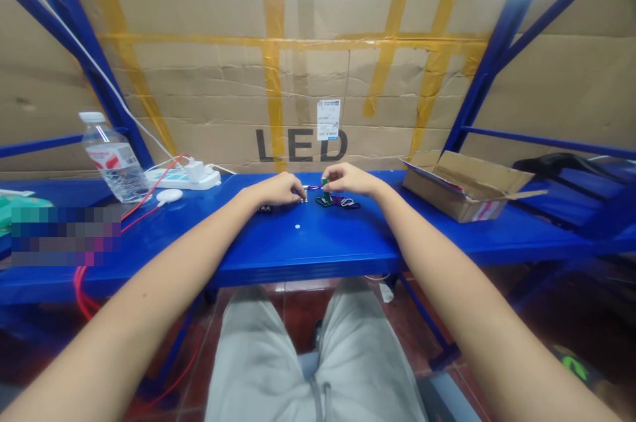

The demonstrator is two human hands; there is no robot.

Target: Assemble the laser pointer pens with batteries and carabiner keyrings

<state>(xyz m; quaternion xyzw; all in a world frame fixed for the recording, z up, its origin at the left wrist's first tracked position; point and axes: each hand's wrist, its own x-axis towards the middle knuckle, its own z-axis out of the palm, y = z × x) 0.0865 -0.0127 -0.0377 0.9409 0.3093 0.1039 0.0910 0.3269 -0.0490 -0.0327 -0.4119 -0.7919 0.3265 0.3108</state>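
Observation:
My right hand (350,179) pinches a small green carabiner (325,182) and holds it upright over the table. Just below it lies a small pile of carabiners (342,202) in green, purple, silver and black. My left hand (281,189) rests on the table with its fingers bent down and drawn together. At its fingertips is a row of tiny shiny metal pieces (305,197); whether the fingers grip one is too small to tell. A purple piece (313,187) lies between the hands. Small dark pieces (265,209) sit beneath my left wrist, partly hidden.
The blue table (308,246) has a small white disc (297,226) near its middle. To the right stands an open cardboard box (462,193). A water bottle (116,167), a power strip (209,178) and red cables are at left. A large cardboard sheet (209,91) closes off the back.

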